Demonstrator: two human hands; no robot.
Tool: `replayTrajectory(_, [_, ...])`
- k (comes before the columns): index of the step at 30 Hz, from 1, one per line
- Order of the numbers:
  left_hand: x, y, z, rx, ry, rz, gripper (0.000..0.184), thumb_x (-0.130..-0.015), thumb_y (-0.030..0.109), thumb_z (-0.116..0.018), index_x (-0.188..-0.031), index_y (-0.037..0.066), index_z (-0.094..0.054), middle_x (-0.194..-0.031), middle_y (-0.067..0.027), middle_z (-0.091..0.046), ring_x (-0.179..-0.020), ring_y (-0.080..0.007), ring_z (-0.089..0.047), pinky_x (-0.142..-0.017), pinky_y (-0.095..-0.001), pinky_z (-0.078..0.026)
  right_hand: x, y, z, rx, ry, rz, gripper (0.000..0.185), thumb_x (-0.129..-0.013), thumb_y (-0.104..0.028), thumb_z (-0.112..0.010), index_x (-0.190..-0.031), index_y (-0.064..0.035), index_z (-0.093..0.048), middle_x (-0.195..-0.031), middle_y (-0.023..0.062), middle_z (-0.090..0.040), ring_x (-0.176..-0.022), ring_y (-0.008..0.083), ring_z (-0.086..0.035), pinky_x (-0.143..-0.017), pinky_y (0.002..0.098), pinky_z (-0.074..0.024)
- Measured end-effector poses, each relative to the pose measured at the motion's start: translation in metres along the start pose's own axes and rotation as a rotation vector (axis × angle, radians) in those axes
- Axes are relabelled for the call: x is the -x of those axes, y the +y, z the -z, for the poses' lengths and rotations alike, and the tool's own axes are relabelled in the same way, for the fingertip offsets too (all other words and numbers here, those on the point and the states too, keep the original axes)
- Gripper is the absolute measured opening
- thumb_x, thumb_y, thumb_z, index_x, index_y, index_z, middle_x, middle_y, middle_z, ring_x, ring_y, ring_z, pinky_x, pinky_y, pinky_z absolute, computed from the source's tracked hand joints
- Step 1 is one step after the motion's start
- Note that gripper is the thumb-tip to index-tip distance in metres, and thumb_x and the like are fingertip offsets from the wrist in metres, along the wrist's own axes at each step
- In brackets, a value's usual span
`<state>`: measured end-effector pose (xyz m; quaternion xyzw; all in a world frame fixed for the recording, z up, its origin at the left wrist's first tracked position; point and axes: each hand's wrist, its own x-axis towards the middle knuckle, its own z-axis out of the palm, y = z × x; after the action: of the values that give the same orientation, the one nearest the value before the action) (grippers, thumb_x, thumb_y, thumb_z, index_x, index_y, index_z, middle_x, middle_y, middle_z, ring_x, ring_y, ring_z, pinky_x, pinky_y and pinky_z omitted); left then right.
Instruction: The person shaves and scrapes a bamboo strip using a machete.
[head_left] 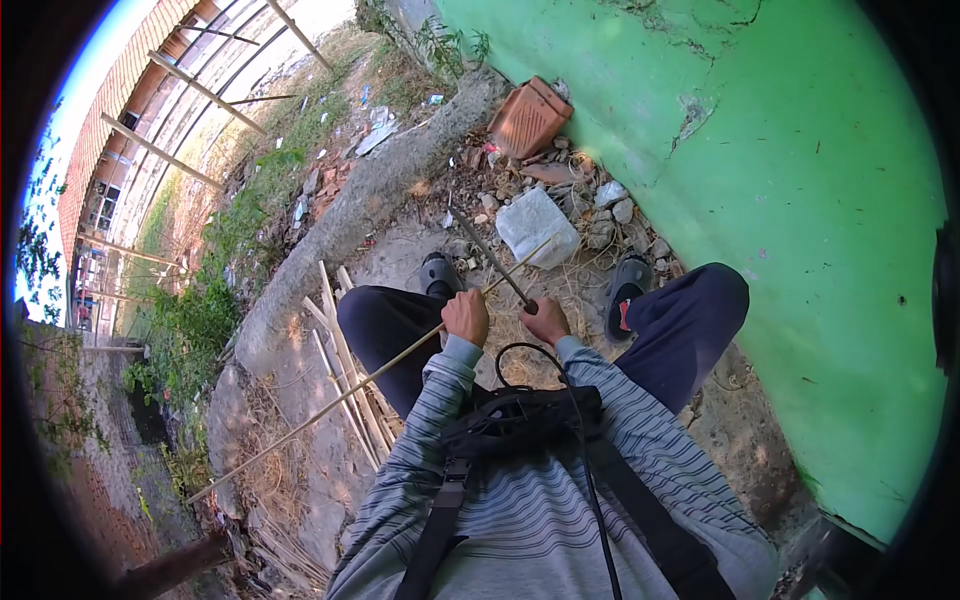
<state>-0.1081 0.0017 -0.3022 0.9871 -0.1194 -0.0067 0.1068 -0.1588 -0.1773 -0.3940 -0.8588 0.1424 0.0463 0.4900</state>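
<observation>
My left hand (466,318) is closed around a long thin bamboo strip (330,405). The strip runs from the lower left, past my knee, to its tip just over a whitish stone block (537,226). In my right hand (546,321) is the handle of a knife with a long dark blade (486,250), pointing forward and to the left. Blade and strip cross just ahead of my hands; whether they touch, I cannot tell. More bamboo strips (345,360) lie on the ground beside my left leg.
A green wall (800,200) rises on the right. Rubble and a broken orange tile (532,118) lie ahead, near the block. A low concrete ridge (340,210) curves along the left, with plants and litter beyond. A black cable (578,410) hangs from my chest harness.
</observation>
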Motion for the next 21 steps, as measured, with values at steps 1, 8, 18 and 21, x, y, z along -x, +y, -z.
replayTrajectory(1, [-0.003, 0.000, -0.002, -0.005, 0.023, -0.002, 0.019, -0.091, 0.018, -0.060, -0.082, 0.005, -0.071, -0.081, -0.0218, -0.071, -0.074, -0.0414, -0.071, -0.061, -0.0531, -0.054, 0.000, 0.002, -0.001, 0.003, 0.003, 0.002, 0.034, -0.078, -0.033, -0.069, -0.082, 0.0007, -0.070, -0.076, 0.0228, -0.068, -0.073, 0.0401, -0.069, -0.068, 0.0460, -0.0523])
replayTrajectory(8, [-0.025, -0.002, -0.023, -0.161, -0.035, -0.068, 0.017, -0.087, 0.014, -0.062, -0.076, 0.006, -0.073, -0.078, -0.0164, -0.071, -0.074, -0.0328, -0.073, -0.060, -0.0449, -0.056, -0.008, 0.020, -0.012, 0.024, -0.052, -0.047, 0.038, -0.077, -0.036, -0.072, -0.083, 0.0017, -0.069, -0.078, 0.0225, -0.069, -0.076, 0.0384, -0.070, -0.071, 0.0448, -0.0533])
replayTrajectory(18, [-0.019, -0.008, -0.032, -0.022, -0.054, -0.019, 0.017, -0.087, 0.014, -0.062, -0.082, 0.001, -0.071, -0.082, -0.0229, -0.068, -0.075, -0.0408, -0.071, -0.065, -0.0506, -0.056, -0.009, 0.017, -0.014, 0.021, -0.066, 0.030, 0.035, -0.079, -0.034, -0.071, -0.082, 0.0009, -0.069, -0.076, 0.0227, -0.068, -0.076, 0.0407, -0.069, -0.070, 0.0455, -0.0529])
replayTrajectory(21, [-0.018, -0.008, -0.030, 0.018, -0.062, -0.002, 0.018, -0.087, 0.014, -0.062, -0.082, -0.001, -0.071, -0.083, -0.0249, -0.069, -0.076, -0.0419, -0.071, -0.066, -0.0516, -0.057, -0.008, 0.015, -0.014, 0.066, -0.050, 0.014, 0.033, -0.079, -0.033, -0.069, -0.081, -0.0001, -0.069, -0.076, 0.0230, -0.068, -0.076, 0.0417, -0.069, -0.070, 0.0461, -0.0524])
